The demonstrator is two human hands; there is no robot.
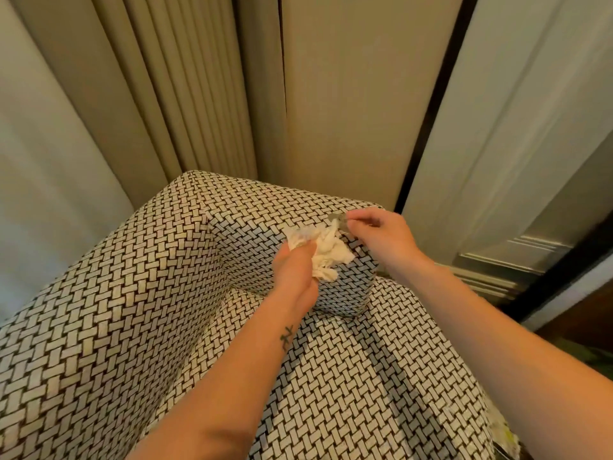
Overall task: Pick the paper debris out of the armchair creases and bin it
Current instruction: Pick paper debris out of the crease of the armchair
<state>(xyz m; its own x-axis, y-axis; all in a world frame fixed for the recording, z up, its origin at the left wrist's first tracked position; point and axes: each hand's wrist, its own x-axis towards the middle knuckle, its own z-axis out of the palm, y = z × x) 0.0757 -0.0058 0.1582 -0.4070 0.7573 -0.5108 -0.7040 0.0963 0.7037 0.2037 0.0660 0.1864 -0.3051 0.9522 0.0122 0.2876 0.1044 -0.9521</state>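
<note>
An armchair [132,293] in black-and-white woven-pattern fabric fills the lower half of the view. My left hand [295,273] is closed around a crumpled wad of white paper [326,252], held in front of the chair's backrest near the right corner. Just to the right, at the top edge of the backrest, my right hand [378,234] pinches a small greyish scrap of paper [336,219] between thumb and fingers. The crease between seat and backrest runs below my left wrist. No bin is in view.
Beige pleated curtains [185,94] hang behind the chair, with a pale sheer curtain [39,194] at the left. A white panelled door or wall [517,161] with a dark frame stands at the right. Dark floor [580,327] shows at the far right.
</note>
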